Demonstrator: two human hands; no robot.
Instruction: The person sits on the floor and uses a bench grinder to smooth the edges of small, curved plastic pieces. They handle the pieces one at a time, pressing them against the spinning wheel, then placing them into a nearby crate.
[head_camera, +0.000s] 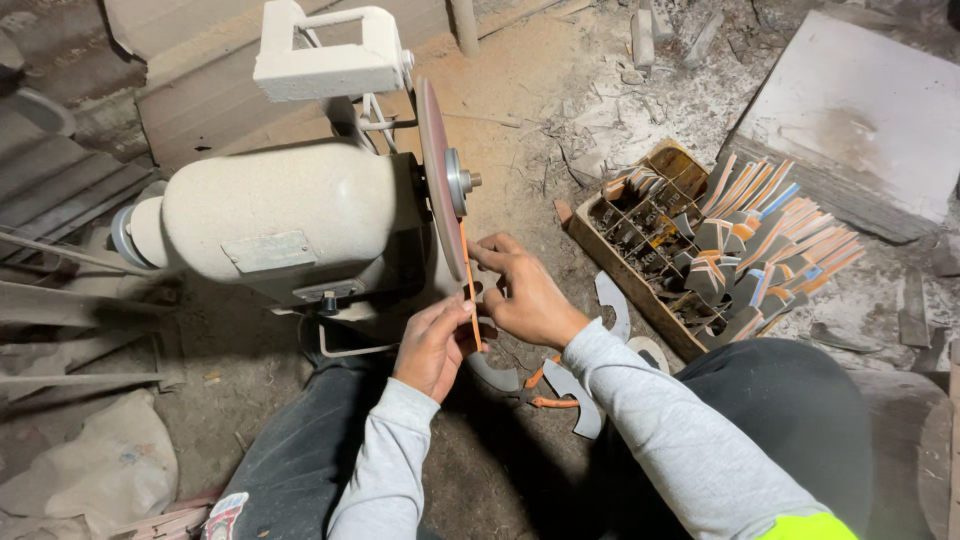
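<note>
Both my hands hold a thin flat piece with an orange edge, pressing it edge-on against the reddish grinding disc of a dusty bench grinder. My left hand grips the lower part of the piece from below. My right hand pinches its upper part from the right side, fingers close to the disc. The piece stands nearly upright, touching the disc's lower right face. Grey sleeves cover both my forearms.
A wooden divided box packed with several orange, grey and blue curved pieces sits to the right. Loose grey curved pieces lie on the floor under my right arm. A grey slab lies at top right, a sack at bottom left.
</note>
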